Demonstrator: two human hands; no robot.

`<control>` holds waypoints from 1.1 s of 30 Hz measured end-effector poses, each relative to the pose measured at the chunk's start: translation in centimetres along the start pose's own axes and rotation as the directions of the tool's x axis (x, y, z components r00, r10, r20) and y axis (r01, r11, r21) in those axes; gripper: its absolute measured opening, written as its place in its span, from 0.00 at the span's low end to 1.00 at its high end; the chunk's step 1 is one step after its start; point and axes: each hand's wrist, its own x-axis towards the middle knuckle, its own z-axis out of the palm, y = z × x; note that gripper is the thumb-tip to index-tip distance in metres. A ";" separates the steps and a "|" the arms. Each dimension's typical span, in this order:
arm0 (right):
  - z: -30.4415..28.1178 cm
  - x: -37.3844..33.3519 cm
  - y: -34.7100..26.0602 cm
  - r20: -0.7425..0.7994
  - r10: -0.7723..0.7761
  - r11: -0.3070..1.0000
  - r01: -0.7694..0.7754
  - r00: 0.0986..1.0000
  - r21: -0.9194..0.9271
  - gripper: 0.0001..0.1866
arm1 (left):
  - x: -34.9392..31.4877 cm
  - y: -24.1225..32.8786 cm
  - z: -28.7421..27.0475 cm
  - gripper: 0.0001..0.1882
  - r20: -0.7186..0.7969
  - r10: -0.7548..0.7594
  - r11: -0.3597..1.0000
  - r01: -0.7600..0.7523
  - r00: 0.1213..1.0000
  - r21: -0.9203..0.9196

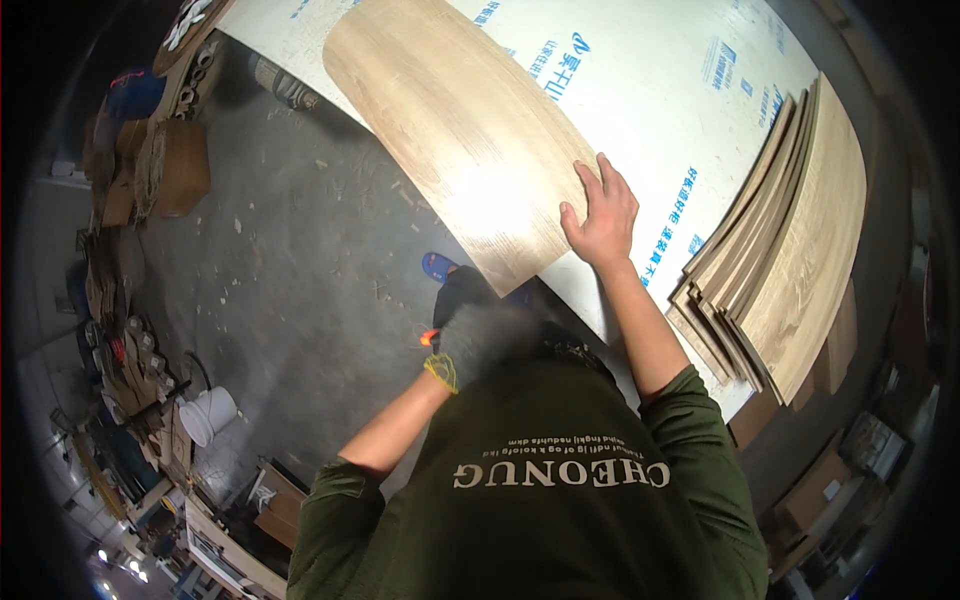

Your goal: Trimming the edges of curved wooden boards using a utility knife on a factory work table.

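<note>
The gloved left hand (478, 340) is closed around a small tool with an orange tip (428, 338), held just off the near edge of the wood-grain veneer sheet (455, 130). That sheet lies flat on the white work board (650, 90). The bare right hand (603, 215) presses open-palmed on the sheet's near corner; firm, even pressure there should stop it sliding. A stack of wood-grain sheets (790, 250) sits well to the right.

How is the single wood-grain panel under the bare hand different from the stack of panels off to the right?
The single panel lies alone and flat on the white sheet, pressed by the bare right hand; the stack is many panels piled and fanned at the sheet's right edge, untouched. The single panel shows its whole broad face; the stack shows mostly stepped edges. Both are light wood-grain.
</note>
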 end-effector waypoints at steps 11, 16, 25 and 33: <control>0.2 0.1 -0.8 -0.004 -0.037 0.999 0.037 0.999 0.013 0.32 | 13.2 -12.8 -8.4 0.21 -0.612 0.109 0.994 -0.099 0.784 0.050; 0.6 0.0 -0.6 -0.022 -0.060 0.998 0.060 0.998 0.001 0.32 | 14.5 -12.5 -6.8 0.23 -0.592 -0.141 0.970 -0.008 0.793 -0.242; 0.2 -0.2 1.4 -0.036 -0.052 0.997 0.049 0.998 -0.062 0.33 | -0.7 0.5 5.9 0.11 0.123 0.162 0.950 -0.188 0.979 0.250; 1.3 -4.4 -8.1 0.443 -0.240 0.941 0.320 0.864 -0.113 0.50 | -4.9 -3.0 -1.9 0.15 0.147 -0.263 0.965 0.260 0.954 0.040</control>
